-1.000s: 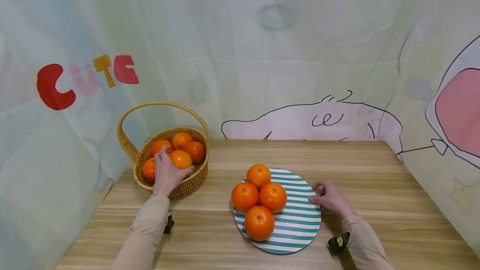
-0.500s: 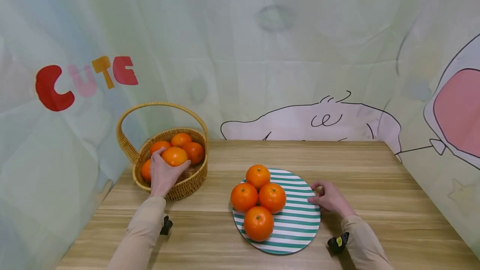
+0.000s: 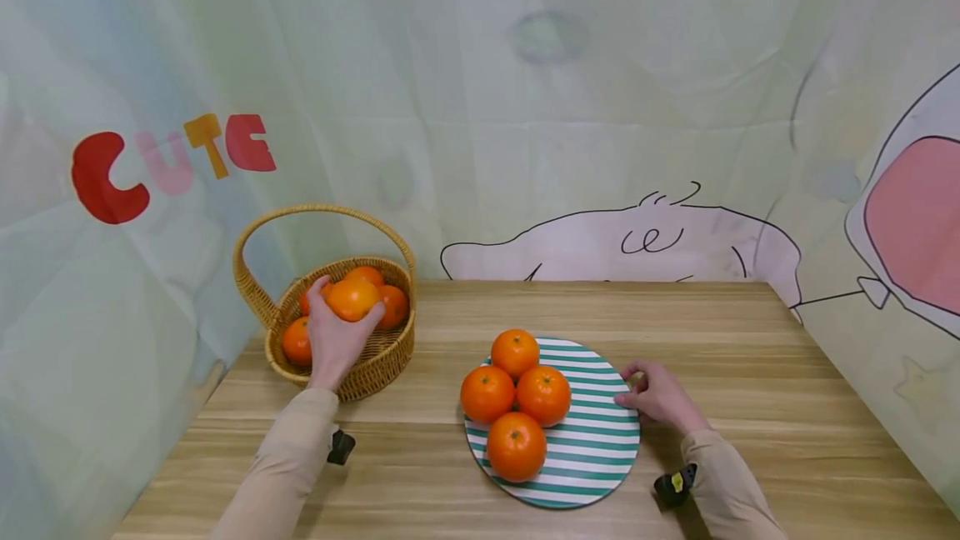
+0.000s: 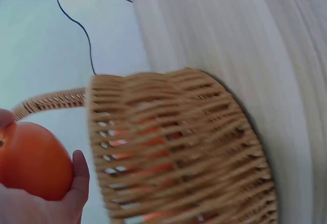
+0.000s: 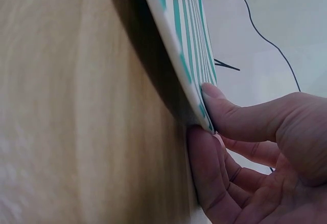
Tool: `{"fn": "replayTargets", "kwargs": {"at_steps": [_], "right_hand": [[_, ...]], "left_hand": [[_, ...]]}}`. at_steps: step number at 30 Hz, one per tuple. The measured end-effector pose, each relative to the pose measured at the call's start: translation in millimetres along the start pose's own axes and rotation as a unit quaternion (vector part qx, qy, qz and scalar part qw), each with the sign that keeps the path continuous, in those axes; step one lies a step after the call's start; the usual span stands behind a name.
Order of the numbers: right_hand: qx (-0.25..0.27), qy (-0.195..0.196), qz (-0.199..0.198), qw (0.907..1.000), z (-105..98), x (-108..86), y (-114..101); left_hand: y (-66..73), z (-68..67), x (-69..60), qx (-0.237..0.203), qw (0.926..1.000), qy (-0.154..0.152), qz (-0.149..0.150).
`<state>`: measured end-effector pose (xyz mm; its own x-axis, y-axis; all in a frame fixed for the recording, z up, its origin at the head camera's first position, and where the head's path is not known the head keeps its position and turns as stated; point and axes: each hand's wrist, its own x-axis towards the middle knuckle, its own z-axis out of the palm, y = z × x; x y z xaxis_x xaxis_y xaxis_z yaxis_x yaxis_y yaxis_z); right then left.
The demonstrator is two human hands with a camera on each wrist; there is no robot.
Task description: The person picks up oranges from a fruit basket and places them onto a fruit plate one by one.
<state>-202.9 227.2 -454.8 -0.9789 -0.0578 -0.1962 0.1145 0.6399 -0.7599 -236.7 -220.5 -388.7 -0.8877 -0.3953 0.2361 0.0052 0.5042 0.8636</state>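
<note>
My left hand [image 3: 339,343] grips an orange [image 3: 355,298] between thumb and fingers, raised over the wicker basket [image 3: 382,373]. The left wrist view shows that orange [image 4: 36,160] above the level of the basket's woven wall [image 4: 179,147]. Several other oranges lie inside the basket, one of them [image 3: 297,342] left of the hand; others are partly hidden behind the held fruit. At the right, my right hand [image 3: 660,397] pinches the rim of a round green-and-white striped plate [image 3: 592,440], thumb [image 5: 230,114] on top and a finger below. Several oranges [image 3: 517,447] sit together on the plate's left half.
The basket's tall arched handle [image 3: 322,208] rises behind the left hand. A wooden table [image 3: 420,473] carries both basket and plate. A printed curtain [image 3: 480,107] hangs along the table's back and sides.
My left hand has lifted its orange up from among the others in the basket, uncovering more of the left orange. My right hand keeps its place on the plate's rim.
</note>
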Motion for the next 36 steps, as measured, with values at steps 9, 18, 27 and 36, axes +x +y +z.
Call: {"fn": "replayTargets", "kwargs": {"at_steps": [9, 18, 27, 36], "right_hand": [[0.001, 0.002, 0.0, 1.0, 0.4, -0.1, 0.3], [-0.001, 0.002, 0.001, 1.0, 0.9, 0.5, 1.1], [0.001, -0.001, -0.003, 1.0, 0.5, 0.3, 1.7], [0.0, -0.002, 0.002, 1.0, 0.4, 0.0, 0.0]], "left_hand": [[17.2, 7.4, -4.5, -0.017, 0.9994, -0.001, 0.029], [30.0, 16.2, -10.5, -0.008, 0.9972, -0.017, 0.073], [47.0, 27.4, -14.0, -0.001, 0.9916, -0.044, 0.121], [64.3, 40.4, -17.2, -0.003, 0.9878, -0.071, 0.139]]}}
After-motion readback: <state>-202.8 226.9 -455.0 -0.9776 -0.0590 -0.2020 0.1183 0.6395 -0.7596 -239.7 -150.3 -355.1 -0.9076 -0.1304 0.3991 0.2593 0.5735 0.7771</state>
